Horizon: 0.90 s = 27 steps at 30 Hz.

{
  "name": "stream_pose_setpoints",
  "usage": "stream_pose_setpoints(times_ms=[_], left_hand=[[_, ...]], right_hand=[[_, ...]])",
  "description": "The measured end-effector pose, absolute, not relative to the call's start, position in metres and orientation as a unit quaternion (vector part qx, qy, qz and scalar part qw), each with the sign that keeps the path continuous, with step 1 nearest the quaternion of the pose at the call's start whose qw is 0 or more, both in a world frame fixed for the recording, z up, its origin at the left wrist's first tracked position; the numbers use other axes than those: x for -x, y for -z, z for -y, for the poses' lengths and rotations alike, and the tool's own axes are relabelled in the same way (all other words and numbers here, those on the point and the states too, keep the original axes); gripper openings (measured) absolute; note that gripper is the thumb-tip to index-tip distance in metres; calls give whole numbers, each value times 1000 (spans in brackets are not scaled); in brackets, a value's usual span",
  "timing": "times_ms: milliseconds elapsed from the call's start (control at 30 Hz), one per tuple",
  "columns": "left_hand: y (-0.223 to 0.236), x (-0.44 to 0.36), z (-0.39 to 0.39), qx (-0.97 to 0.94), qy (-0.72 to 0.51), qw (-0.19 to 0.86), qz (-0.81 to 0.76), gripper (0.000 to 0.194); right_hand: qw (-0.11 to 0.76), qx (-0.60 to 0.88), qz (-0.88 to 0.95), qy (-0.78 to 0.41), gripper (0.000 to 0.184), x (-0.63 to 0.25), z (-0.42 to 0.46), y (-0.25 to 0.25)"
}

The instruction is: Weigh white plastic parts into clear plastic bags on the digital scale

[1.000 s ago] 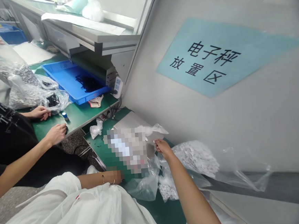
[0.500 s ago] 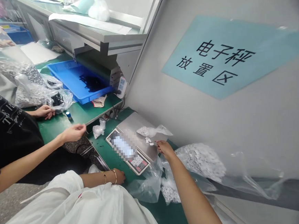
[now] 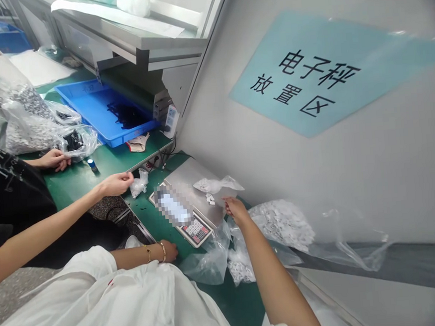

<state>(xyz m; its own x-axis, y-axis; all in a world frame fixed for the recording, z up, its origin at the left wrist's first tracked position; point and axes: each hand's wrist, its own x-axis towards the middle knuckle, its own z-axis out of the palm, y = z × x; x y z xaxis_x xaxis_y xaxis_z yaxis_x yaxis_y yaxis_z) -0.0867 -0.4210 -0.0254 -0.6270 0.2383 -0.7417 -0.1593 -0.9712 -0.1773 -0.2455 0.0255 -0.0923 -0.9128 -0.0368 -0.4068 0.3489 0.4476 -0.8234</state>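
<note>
My right hand (image 3: 235, 209) is pinched closed at the near edge of the electronic scale's steel platter (image 3: 188, 178). A few small white pieces (image 3: 209, 199) and a thin clear bag (image 3: 215, 184) lie on the platter just beyond its fingertips. What the pinch holds is too small to see. My left hand (image 3: 169, 250), with bracelets at the wrist, rests on the green mat (image 3: 158, 225) beside the scale's keypad (image 3: 196, 231). Its fingers are tucked under and hidden. A clear bag of small white parts (image 3: 282, 223) lies to the right of my right hand.
A co-worker in black sits at the left. One of their hands (image 3: 117, 183) reaches toward a crumpled bag (image 3: 139, 184); the other (image 3: 53, 158) rests by a bag of dark parts (image 3: 76, 141). A blue tray (image 3: 85, 105) stands under a machine. A grey wall bears a blue sign (image 3: 308, 75).
The co-worker's nearer hand has moved right, from the bench edge toward the crumpled bag. My right hand stays pinched at the scale and my left hand has not moved.
</note>
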Motion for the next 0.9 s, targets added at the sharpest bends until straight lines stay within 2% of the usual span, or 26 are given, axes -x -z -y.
stream_pose_setpoints(times_ms=[100, 167, 233, 333, 500, 600, 700, 833, 900], left_hand=[[45, 67, 457, 433, -895, 102, -26, 13], [47, 60, 471, 428, -893, 123, -60, 11], [46, 59, 474, 416, -896, 134, -80, 10], [45, 63, 467, 428, -892, 121, -79, 14], [46, 67, 461, 435, -885, 119, -115, 17], [45, 67, 465, 417, -887, 131, -147, 14], [48, 67, 467, 411, -884, 135, -175, 16], [49, 70, 471, 424, -873, 110, -216, 25], [43, 72, 473, 436, -864, 107, -229, 28]], right_hand=[[169, -83, -864, 467, 17, 246, -24, 90], [157, -70, -890, 421, 14, 246, -20, 90], [147, -54, -914, 375, 10, 244, -12, 92], [132, -33, -937, 322, 16, 235, 4, 97], [117, -32, -948, 293, 17, 218, 17, 102], [124, -39, -942, 310, 14, 212, 14, 98], [129, -45, -924, 357, 19, 206, 6, 86], [128, -44, -879, 457, 28, 201, -20, 52], [129, -48, -823, 552, 34, 203, -45, 27]])
